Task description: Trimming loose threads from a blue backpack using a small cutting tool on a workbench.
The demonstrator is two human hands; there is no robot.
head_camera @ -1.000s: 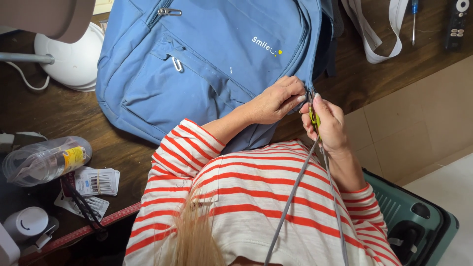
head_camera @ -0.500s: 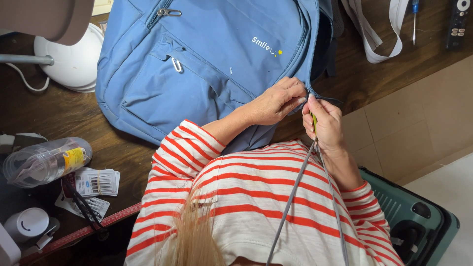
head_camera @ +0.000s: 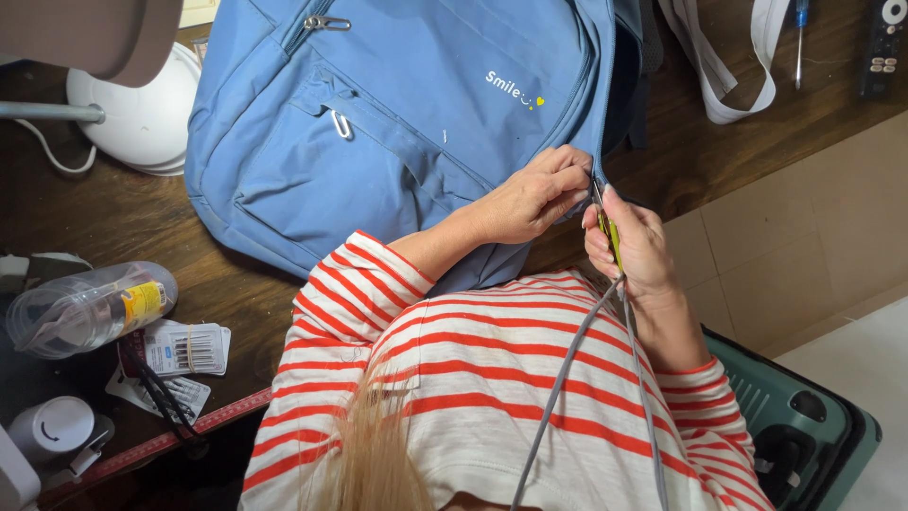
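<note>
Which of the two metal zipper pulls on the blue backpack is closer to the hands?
The lower zipper pull, on the front pocket; the other sits higher, near the backpack's top edge, farther from the left hand.

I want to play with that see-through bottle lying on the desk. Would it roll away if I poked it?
Probably yes. The clear plastic bottle lies on its side on the wooden desk, so its round body could roll. It looks mostly empty, so it is likely light and easy to squash. The card packets beside it might stop it on that side.
</note>
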